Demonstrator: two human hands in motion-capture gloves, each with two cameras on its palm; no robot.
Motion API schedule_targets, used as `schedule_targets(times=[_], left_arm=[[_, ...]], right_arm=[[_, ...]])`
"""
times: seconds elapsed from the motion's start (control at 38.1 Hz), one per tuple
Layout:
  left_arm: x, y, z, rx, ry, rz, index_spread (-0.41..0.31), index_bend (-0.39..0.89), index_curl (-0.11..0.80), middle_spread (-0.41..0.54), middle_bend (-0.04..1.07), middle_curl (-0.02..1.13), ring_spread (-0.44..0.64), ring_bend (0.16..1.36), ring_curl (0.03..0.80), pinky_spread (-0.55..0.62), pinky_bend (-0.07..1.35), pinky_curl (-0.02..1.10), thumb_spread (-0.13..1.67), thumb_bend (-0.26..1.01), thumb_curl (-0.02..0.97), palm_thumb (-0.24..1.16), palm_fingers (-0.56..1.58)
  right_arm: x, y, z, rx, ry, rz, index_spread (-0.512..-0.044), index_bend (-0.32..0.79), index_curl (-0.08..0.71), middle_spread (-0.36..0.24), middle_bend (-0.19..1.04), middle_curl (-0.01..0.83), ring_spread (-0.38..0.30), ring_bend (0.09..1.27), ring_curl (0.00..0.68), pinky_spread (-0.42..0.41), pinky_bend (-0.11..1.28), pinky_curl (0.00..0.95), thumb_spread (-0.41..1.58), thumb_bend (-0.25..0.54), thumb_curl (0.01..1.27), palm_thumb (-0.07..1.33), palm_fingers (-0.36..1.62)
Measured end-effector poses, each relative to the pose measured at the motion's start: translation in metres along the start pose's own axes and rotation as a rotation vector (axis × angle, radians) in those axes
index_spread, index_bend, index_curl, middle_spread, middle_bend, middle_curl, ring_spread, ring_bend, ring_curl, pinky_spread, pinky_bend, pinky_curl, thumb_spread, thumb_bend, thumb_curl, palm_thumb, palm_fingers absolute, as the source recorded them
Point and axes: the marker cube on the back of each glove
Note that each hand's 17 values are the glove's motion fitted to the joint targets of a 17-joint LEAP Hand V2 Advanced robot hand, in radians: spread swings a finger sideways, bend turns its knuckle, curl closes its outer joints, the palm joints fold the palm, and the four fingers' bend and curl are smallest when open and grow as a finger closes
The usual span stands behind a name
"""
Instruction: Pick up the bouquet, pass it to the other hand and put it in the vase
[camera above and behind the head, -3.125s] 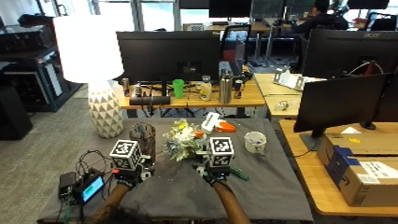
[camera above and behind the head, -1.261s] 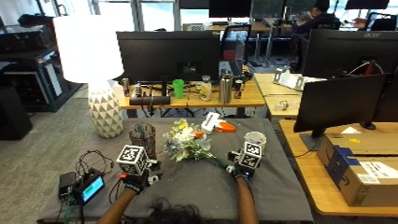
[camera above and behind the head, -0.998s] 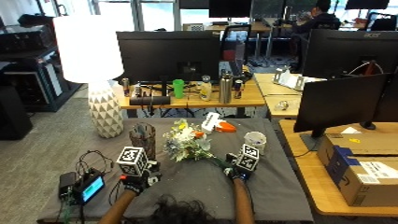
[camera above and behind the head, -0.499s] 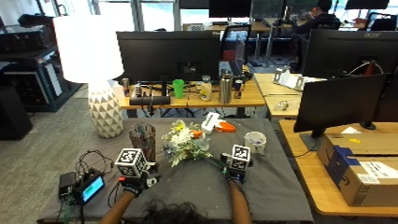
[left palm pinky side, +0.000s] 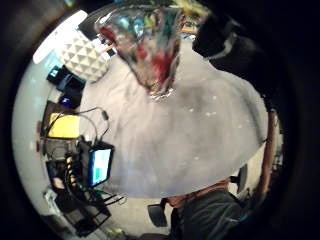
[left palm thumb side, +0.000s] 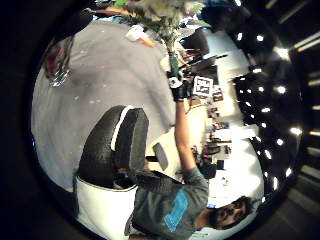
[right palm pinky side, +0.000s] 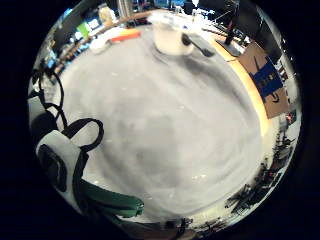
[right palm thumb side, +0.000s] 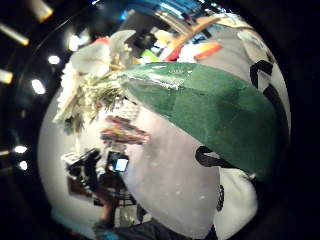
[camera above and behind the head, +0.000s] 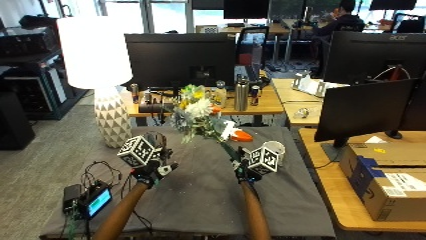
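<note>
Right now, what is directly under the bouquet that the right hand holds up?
The right hand holds the bouquet up by its stem. Under the flowers lies bare grey table cloth. The vase stands to the side, partly hidden behind the left hand.

We now see the bouquet (camera above and behind the head: 197, 116) lifted off the grey table (camera above and behind the head: 200, 192); earlier it lay at the frame's centre. The right hand (camera above and behind the head: 243, 170) grips its green stem. The left hand (camera above and behind the head: 152, 172) sits lower left, fingers relaxed.
</note>
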Motion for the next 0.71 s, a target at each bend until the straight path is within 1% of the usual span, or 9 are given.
schedule_targets(times=[0.18, 0.29, 0.32, 0.39, 0.42, 0.45, 0.53, 0.6, 0.71], left_arm=[[0.047, -0.032, -0.023, 0.104, 0.403, 0.072, -0.064, 0.13, 0.304, 0.071, 0.2, 0.34, 0.21, 0.57, 0.284, 0.32, 0.4, 0.37, 1.12, -0.01, 0.266, 0.23, 0.5], [0.072, -0.055, -0.033, 0.159, 0.589, 0.107, -0.048, 0.1, 0.29, 0.033, 0.23, 0.36, 0.16, 0.58, 0.294, 0.27, 0.4, 0.38, 1.1, 0.0, 0.281, 0.28, 0.53], [0.077, -0.061, -0.036, 0.172, 0.617, 0.134, -0.045, 0.09, 0.284, 0.025, 0.23, 0.36, 0.15, 0.59, 0.298, 0.26, 0.4, 0.38, 1.09, 0.0, 0.286, 0.3, 0.53], [0.091, -0.081, -0.048, 0.245, 0.625, 0.287, -0.03, 0.08, 0.273, 0.005, 0.24, 0.38, 0.13, 0.6, 0.306, 0.24, 0.4, 0.38, 1.08, 0.01, 0.3, 0.35, 0.53], [0.097, -0.086, -0.053, 0.263, 0.63, 0.317, -0.026, 0.08, 0.268, 0.001, 0.24, 0.38, 0.12, 0.6, 0.308, 0.24, 0.4, 0.39, 1.07, 0.01, 0.305, 0.37, 0.53], [0.105, -0.089, -0.056, 0.262, 0.65, 0.309, -0.02, 0.08, 0.263, -0.003, 0.25, 0.38, 0.11, 0.6, 0.31, 0.23, 0.41, 0.39, 1.06, 0.0, 0.309, 0.38, 0.52], [0.131, -0.087, -0.059, 0.206, 0.715, 0.228, -0.005, 0.07, 0.25, -0.016, 0.25, 0.39, 0.09, 0.61, 0.317, 0.19, 0.41, 0.39, 1.03, 0.01, 0.325, 0.44, 0.52], [0.151, -0.085, -0.059, 0.173, 0.723, 0.247, 0.005, 0.07, 0.237, -0.023, 0.24, 0.39, 0.07, 0.63, 0.322, 0.16, 0.43, 0.39, 1.01, 0.01, 0.339, 0.49, 0.54], [0.163, -0.089, -0.052, 0.142, 0.781, 0.278, 0.013, 0.07, 0.222, -0.031, 0.22, 0.39, 0.04, 0.64, 0.328, 0.11, 0.45, 0.4, 0.98, -0.01, 0.351, 0.53, 0.55]], right_arm=[[-0.062, 0.01, -0.04, -0.02, -0.342, -0.063, -0.239, 0.22, 0.467, -0.164, 0.73, 0.596, -0.19, 0.99, 0.551, -0.278, 0.72, 0.488, 0.74, -0.026, 0.59, 0.97, 1.4], [-0.093, 0.019, -0.05, -0.057, -0.528, -0.103, -0.238, 0.23, 0.484, -0.165, 0.74, 0.603, -0.191, 1.0, 0.552, -0.281, 0.73, 0.492, 0.73, -0.026, 0.6, 0.96, 1.39], [-0.1, 0.022, -0.05, -0.07, -0.57, -0.112, -0.238, 0.23, 0.487, -0.166, 0.75, 0.604, -0.191, 1.0, 0.553, -0.282, 0.73, 0.493, 0.73, -0.026, 0.6, 0.96, 1.39], [-0.121, 0.032, -0.049, -0.114, -0.692, -0.143, -0.238, 0.23, 0.498, -0.167, 0.75, 0.608, -0.191, 1.01, 0.553, -0.283, 0.74, 0.495, 0.73, -0.026, 0.61, 0.96, 1.39], [-0.129, 0.035, -0.047, -0.132, -0.734, -0.152, -0.238, 0.23, 0.501, -0.167, 0.75, 0.609, -0.191, 1.01, 0.553, -0.284, 0.74, 0.495, 0.73, -0.026, 0.61, 0.96, 1.39], [-0.136, 0.038, -0.045, -0.151, -0.774, -0.16, -0.238, 0.22, 0.504, -0.167, 0.75, 0.61, -0.192, 1.01, 0.555, -0.284, 0.74, 0.496, 0.72, -0.024, 0.61, 0.96, 1.38], [-0.154, 0.044, -0.034, -0.205, -0.874, -0.19, -0.238, 0.22, 0.512, -0.167, 0.76, 0.612, -0.193, 1.02, 0.555, -0.284, 0.74, 0.497, 0.73, -0.024, 0.62, 0.97, 1.38], [-0.171, 0.048, -0.024, -0.238, -0.946, -0.237, -0.238, 0.22, 0.52, -0.168, 0.76, 0.614, -0.194, 1.02, 0.555, -0.285, 0.75, 0.498, 0.73, -0.025, 0.62, 0.97, 1.38], [-0.191, 0.053, -0.015, -0.273, -1.008, -0.296, -0.239, 0.22, 0.53, -0.169, 0.77, 0.619, -0.194, 1.02, 0.555, -0.285, 0.75, 0.498, 0.73, -0.025, 0.63, 0.96, 1.37]])
